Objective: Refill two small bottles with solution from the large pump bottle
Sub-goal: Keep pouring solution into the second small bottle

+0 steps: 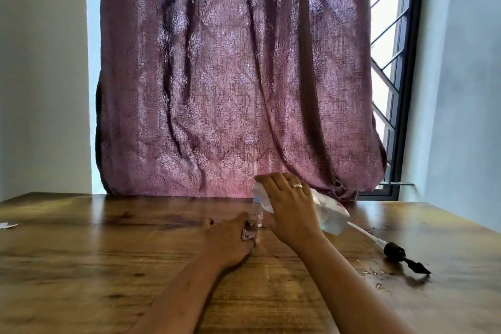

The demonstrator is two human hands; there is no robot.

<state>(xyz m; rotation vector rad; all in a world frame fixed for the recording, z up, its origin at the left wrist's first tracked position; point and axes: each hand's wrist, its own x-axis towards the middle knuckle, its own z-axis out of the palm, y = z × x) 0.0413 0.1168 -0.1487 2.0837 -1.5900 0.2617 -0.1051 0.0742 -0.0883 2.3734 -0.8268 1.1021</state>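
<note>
My right hand grips the large clear bottle and holds it tilted, mouth down to the left, over a small clear bottle that stands upright on the wooden table. My left hand holds that small bottle near its base, together with a second small labelled bottle in front of it. The black pump head with its white tube lies on the table to the right, off the large bottle. How full the small bottles are cannot be told.
A purple patterned curtain hangs right behind the table's far edge. A barred window shows at the right. A scrap of white paper lies at the table's left edge. Drops of liquid glisten near the pump head.
</note>
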